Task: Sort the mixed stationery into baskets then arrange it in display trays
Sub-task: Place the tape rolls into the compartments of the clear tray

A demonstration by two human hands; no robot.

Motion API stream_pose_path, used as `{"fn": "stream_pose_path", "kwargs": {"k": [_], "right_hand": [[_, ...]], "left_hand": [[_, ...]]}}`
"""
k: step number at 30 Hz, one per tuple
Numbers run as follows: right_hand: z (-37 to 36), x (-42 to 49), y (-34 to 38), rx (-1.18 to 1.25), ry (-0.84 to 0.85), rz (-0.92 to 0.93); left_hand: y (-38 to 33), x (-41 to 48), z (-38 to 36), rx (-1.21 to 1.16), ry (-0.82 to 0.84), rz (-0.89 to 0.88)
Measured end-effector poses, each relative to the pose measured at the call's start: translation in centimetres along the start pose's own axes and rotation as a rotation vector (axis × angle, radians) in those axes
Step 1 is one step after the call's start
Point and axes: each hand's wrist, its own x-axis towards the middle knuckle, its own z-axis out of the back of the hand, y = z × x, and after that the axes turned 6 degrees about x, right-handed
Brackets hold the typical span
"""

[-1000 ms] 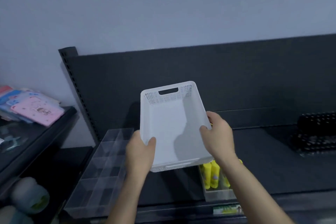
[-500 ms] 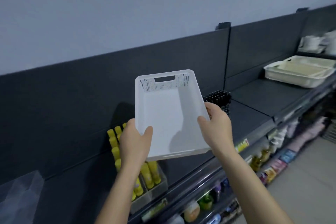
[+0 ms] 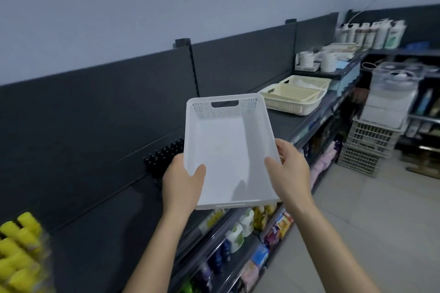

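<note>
An empty white plastic basket [image 3: 228,150] with a perforated far wall and a handle slot is held up in front of me, above the dark shelf [image 3: 102,219]. My left hand [image 3: 182,183] grips its left wall, thumb inside. My right hand [image 3: 289,172] grips its right wall, thumb inside. Yellow stick-shaped stationery items [image 3: 20,247] stand at the lower left of the shelf. A black block of upright items [image 3: 164,158] sits on the shelf just behind the left hand.
Cream baskets [image 3: 294,95] lie farther along the shelf to the right. White mugs [image 3: 309,59] and bottles [image 3: 371,33] stand beyond them. Lower shelves hold bottles and packets [image 3: 240,228]. Stacked crates [image 3: 369,143] stand on the tiled floor [image 3: 357,233] at right.
My view has swung to the right along the shelf while both hands keep the same grip on the basket. The clear compartment tray has left the view and the cream baskets have come closer.
</note>
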Motion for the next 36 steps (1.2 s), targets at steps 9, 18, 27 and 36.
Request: {"fn": "stream_pose_path", "kwargs": {"k": [9, 18, 27, 36], "right_hand": [[8.0, 9.5, -7.3, -0.026, -0.097, -0.124], [11.5, 22.9, -12.8, -0.051, -0.149, -0.120], [14.7, 37.9, -16.6, -0.088, -0.137, -0.144], [18.2, 52.7, -21.8, -0.054, 0.014, -0.079]], "left_hand": [[-5.5, 4.2, -14.2, 0.045, 0.184, -0.004], [-9.7, 13.2, -27.3, -0.068, 0.227, -0.010], [-15.4, 22.5, -38.6, -0.070, 0.250, 0.032], [-20.3, 28.1, -48.8, -0.052, 0.099, 0.117]]}}
